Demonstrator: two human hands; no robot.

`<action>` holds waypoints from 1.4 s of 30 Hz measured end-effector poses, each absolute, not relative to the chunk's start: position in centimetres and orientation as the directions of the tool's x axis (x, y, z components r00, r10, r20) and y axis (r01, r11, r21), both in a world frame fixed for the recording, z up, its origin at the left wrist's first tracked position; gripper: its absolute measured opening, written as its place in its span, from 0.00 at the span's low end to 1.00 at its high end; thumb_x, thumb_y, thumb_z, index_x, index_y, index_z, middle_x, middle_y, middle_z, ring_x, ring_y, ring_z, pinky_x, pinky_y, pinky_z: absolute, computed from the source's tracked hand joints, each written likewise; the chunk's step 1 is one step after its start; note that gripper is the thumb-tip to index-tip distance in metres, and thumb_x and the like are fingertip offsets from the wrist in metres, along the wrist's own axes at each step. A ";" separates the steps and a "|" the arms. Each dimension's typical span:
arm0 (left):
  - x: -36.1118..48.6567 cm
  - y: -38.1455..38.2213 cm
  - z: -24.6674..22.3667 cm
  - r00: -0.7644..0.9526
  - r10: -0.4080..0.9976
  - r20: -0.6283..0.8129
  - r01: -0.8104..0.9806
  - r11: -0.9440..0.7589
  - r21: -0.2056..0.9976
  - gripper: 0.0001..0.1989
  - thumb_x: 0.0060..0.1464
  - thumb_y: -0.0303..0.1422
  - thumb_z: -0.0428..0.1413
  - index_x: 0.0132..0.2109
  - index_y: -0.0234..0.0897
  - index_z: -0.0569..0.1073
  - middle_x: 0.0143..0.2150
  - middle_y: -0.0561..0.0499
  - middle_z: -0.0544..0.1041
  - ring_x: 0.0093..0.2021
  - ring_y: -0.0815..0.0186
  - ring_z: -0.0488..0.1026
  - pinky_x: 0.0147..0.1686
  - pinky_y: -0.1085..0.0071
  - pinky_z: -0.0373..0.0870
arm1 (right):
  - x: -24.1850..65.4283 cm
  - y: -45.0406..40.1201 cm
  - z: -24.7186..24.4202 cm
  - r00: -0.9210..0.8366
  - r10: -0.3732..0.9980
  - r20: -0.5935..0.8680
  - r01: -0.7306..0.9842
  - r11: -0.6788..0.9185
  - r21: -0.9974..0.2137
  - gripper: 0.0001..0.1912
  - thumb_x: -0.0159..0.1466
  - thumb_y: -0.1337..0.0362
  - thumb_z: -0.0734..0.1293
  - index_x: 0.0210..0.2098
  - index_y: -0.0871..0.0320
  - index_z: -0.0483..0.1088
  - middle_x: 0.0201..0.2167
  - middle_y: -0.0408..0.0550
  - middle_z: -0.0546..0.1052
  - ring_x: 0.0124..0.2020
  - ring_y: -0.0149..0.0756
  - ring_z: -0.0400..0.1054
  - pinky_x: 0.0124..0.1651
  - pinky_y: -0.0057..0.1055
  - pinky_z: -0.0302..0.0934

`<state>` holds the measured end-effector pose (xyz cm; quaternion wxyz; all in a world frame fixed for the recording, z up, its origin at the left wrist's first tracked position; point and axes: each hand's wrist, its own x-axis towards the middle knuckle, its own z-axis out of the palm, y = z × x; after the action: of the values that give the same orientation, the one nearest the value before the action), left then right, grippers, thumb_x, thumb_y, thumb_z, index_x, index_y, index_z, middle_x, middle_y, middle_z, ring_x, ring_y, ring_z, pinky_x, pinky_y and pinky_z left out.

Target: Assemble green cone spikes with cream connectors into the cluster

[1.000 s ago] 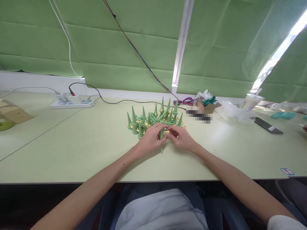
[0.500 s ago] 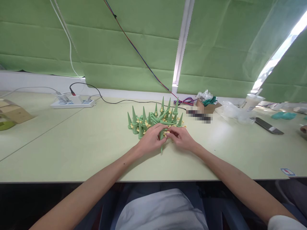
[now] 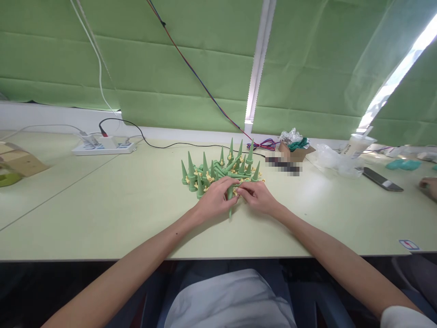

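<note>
A pointed green cone piece (image 3: 230, 193) is held by my left hand (image 3: 215, 197), its tip pointing down toward the table. My right hand (image 3: 258, 197) is closed in a pinch beside it, fingertips on a small yellow piece (image 3: 235, 192) against the cone. Just beyond my hands stands a cluster of upright green cones (image 3: 205, 166), with small yellow figure-like pieces (image 3: 209, 176) among them. Some green pieces (image 3: 221, 169) lie on their sides in the middle of the cluster, and my hands hide its near edge.
Left on the table (image 3: 102, 214) are a power strip (image 3: 104, 148) and a cardboard piece (image 3: 25, 159). At right are a small box (image 3: 297, 152), plastic bag (image 3: 331, 159), cup (image 3: 358, 145), phone (image 3: 382, 179) and teal items (image 3: 403, 164). Another person's hand (image 3: 429, 186) shows at the right edge.
My hands keep nearly the same hold on the cone and yellow piece. The other person's hand at the right edge has come further into view.
</note>
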<state>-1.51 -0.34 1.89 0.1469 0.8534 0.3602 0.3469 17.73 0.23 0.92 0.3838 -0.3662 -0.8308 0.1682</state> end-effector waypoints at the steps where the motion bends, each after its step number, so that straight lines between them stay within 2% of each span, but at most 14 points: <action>1: -1.5 -0.3 1.9 0.502 0.717 0.484 0.513 -0.697 0.500 0.16 0.56 0.30 0.54 0.53 0.38 0.72 0.50 0.48 0.75 0.30 0.70 0.71 0.34 0.70 0.72 | 17.7 0.2 0.9 -0.438 0.737 0.515 0.478 0.676 -0.561 0.17 0.69 0.60 0.60 0.24 0.58 0.66 0.17 0.38 0.62 0.20 0.27 0.53 0.26 0.27 0.48; 20: -1.6 -0.5 2.1 0.505 0.702 0.502 0.496 -0.713 0.496 0.15 0.58 0.32 0.53 0.52 0.38 0.72 0.49 0.47 0.75 0.28 0.71 0.68 0.31 0.71 0.71 | 17.6 0.2 0.9 -0.421 0.759 0.496 0.512 0.650 -0.561 0.19 0.70 0.58 0.59 0.23 0.57 0.61 0.16 0.38 0.60 0.19 0.28 0.52 0.26 0.28 0.47; 26: -1.5 -0.5 2.2 0.518 0.698 0.494 0.491 -0.715 0.497 0.16 0.57 0.29 0.52 0.53 0.39 0.72 0.50 0.47 0.75 0.36 0.67 0.73 0.33 0.71 0.72 | 17.5 -0.1 1.0 -0.446 0.774 0.448 0.516 0.632 -0.578 0.19 0.68 0.58 0.61 0.22 0.57 0.58 0.16 0.37 0.58 0.19 0.28 0.50 0.25 0.28 0.45; 35: -1.5 -0.3 2.0 0.539 0.687 0.487 0.460 -0.724 0.513 0.16 0.58 0.28 0.53 0.53 0.39 0.73 0.52 0.47 0.75 0.44 0.63 0.74 0.37 0.70 0.73 | 17.4 -0.1 1.0 -0.442 0.768 0.464 0.527 0.641 -0.558 0.17 0.67 0.60 0.62 0.23 0.57 0.60 0.16 0.37 0.59 0.19 0.27 0.51 0.26 0.29 0.46; 42: -1.5 -0.3 2.1 0.541 0.689 0.482 0.451 -0.722 0.525 0.15 0.59 0.29 0.54 0.53 0.39 0.73 0.52 0.46 0.75 0.45 0.64 0.74 0.38 0.70 0.74 | 17.4 -0.1 1.0 -0.442 0.761 0.475 0.528 0.648 -0.549 0.16 0.67 0.61 0.61 0.23 0.57 0.61 0.16 0.38 0.60 0.19 0.27 0.52 0.26 0.28 0.47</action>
<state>-1.53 -0.29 2.08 0.1716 0.8609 0.3312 0.3461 17.40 -0.06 1.04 0.3600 -0.3868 -0.8334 0.1621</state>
